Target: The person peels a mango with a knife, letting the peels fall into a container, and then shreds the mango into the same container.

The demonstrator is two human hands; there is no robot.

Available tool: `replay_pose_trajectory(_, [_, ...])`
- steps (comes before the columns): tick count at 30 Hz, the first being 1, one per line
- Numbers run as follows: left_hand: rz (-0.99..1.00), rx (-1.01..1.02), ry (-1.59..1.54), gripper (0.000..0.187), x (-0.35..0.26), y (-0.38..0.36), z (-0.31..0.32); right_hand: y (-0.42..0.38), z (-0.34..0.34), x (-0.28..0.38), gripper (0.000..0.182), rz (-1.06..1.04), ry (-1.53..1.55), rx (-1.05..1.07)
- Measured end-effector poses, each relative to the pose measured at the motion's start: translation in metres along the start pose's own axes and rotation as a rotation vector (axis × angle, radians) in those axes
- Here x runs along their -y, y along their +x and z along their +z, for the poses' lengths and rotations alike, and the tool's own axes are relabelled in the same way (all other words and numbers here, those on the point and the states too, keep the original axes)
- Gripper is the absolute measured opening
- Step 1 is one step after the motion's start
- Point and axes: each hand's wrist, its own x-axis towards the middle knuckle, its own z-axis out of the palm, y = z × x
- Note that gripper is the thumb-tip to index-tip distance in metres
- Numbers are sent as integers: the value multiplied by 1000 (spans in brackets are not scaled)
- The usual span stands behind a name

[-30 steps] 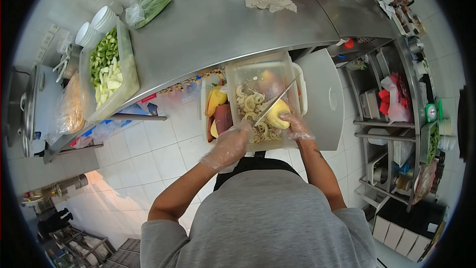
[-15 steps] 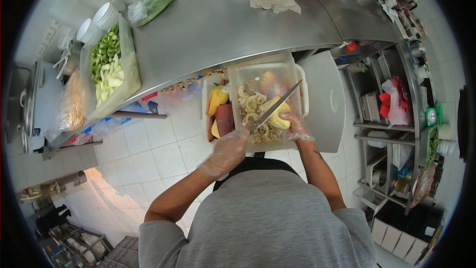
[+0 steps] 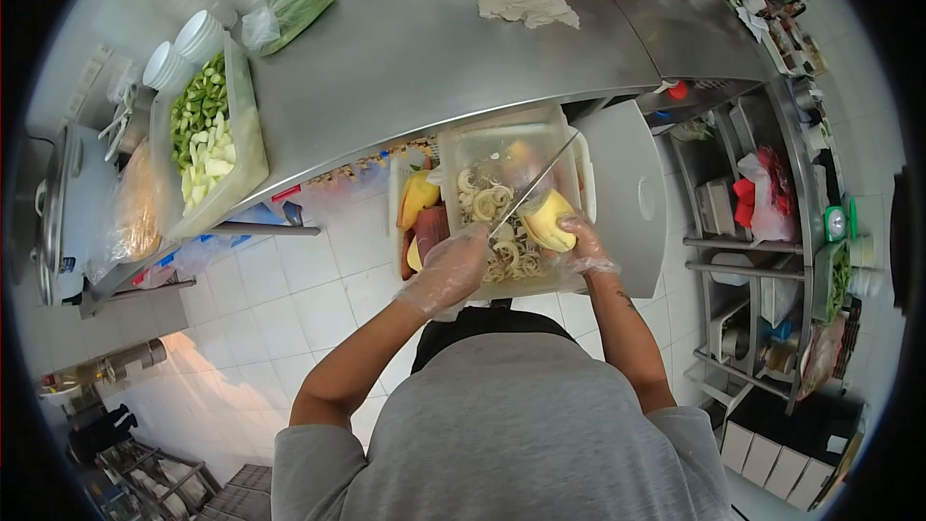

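Over the tub (image 3: pixel 487 140), both hands I watch from afar are full. My left hand (image 3: pixel 453 268) is wrapped round the knife (image 3: pixel 533 189) — its blade slants from near left to far right. My right hand (image 3: pixel 585 243) grips the yellow chunk (image 3: pixel 546 220) by its right side. The chunk sits to the right of the left hand, just beside the blade; I can't tell if they touch. Its long way seems to lean from far left to near right, but I'm not sure. Curls (image 3: pixel 487 201) lie below. Left of the tub is a box (image 3: pixel 394 193) with red and yellow pieces (image 3: pixel 421 198). Close to the blade's tip are a grey board (image 3: pixel 625 195) on the right — and the steel table (image 3: pixel 415 48) on the far side.
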Motion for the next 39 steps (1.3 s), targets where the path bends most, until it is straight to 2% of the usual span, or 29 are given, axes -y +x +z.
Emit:
replay_pose_trajectory(7, [112,9,28,24,-16,-34,-11,-6,10,15,64,-68,-8,22])
replay_pose_trajectory(10, [9,96,57,22,-20,-38,-22,-4,16,15,65,-99,-17,-1])
replay_pose_trajectory(17, [15,90,44,24,-17,-50,-26,4,15,16,66,-82,-34,69])
replay_pose_trajectory(22, [-15,77,-1,24,-17,-49,-21,5,18,14,66,-109,-30,31])
replay_pose_trajectory(26, [-69,107,-10,21,-18,-31,-15,2,22,22,64,-87,-155,67])
replay_pose_trajectory(29, [-83,175,-7,17,-15,-8,-8,0,25,30,64,-114,-96,49])
replay_pose_trajectory(32, [-114,203,-39,17,-16,12,-1,1,18,41,65,-39,-253,90])
replay_pose_trajectory(34, [-101,147,-38,19,-11,30,11,10,17,13,67,-159,-431,130])
replay_pose_trajectory(36, [-57,101,-34,19,-9,36,7,9,15,3,72,-153,-393,108])
replay_pose_trajectory(39, [-50,94,-49,19,-8,27,-8,6,-8,14,73,1,-155,69])
